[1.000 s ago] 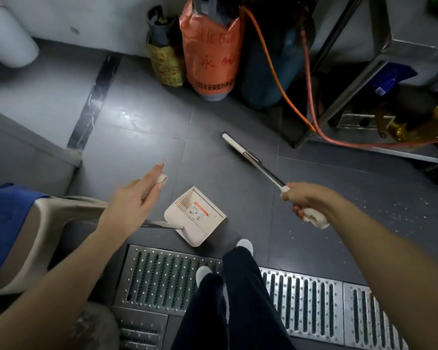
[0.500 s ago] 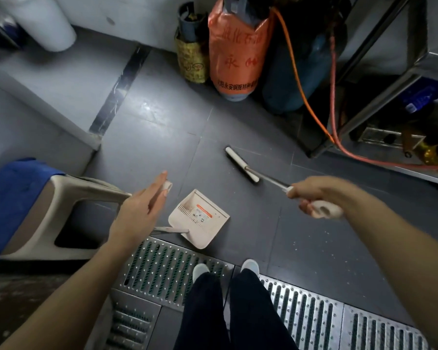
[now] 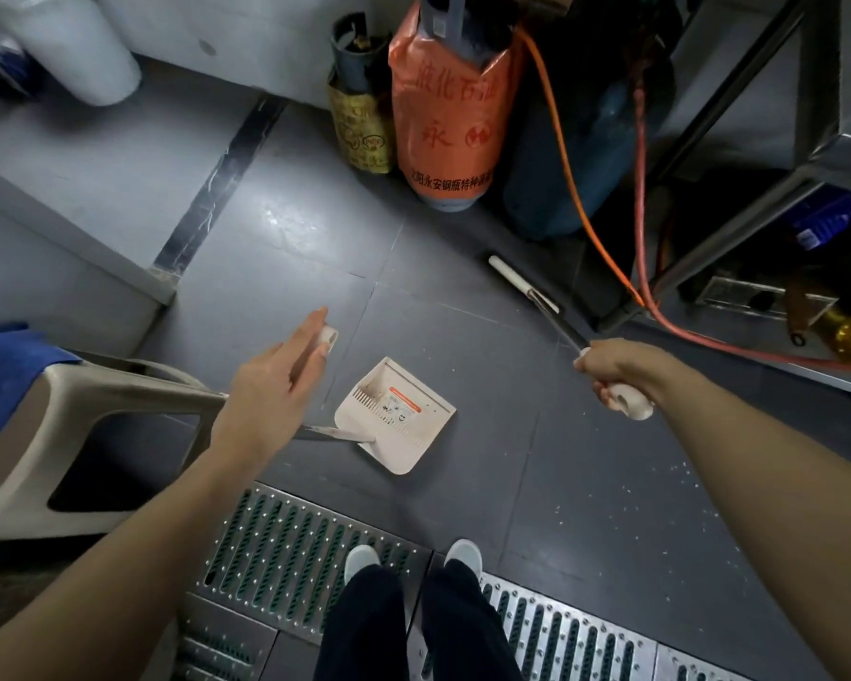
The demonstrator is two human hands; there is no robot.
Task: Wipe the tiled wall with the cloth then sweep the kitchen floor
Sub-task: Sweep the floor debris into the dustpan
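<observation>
White broom gripped by right hand, head reaching ahead.

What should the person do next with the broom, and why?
Probably draw the broom back across the floor toward the dustpan: its head sits far out by the orange hose, the pan's open edge faces it, and white specks lie near the right hand.

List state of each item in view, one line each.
left hand: holding the dustpan handle top
dustpan: pan resting on the floor, mouth facing the broom
right hand: closed on the broom handle
broom: head down on the floor near the hoses
blue cloth: lying on the stool
stool: tipped on its side
</observation>
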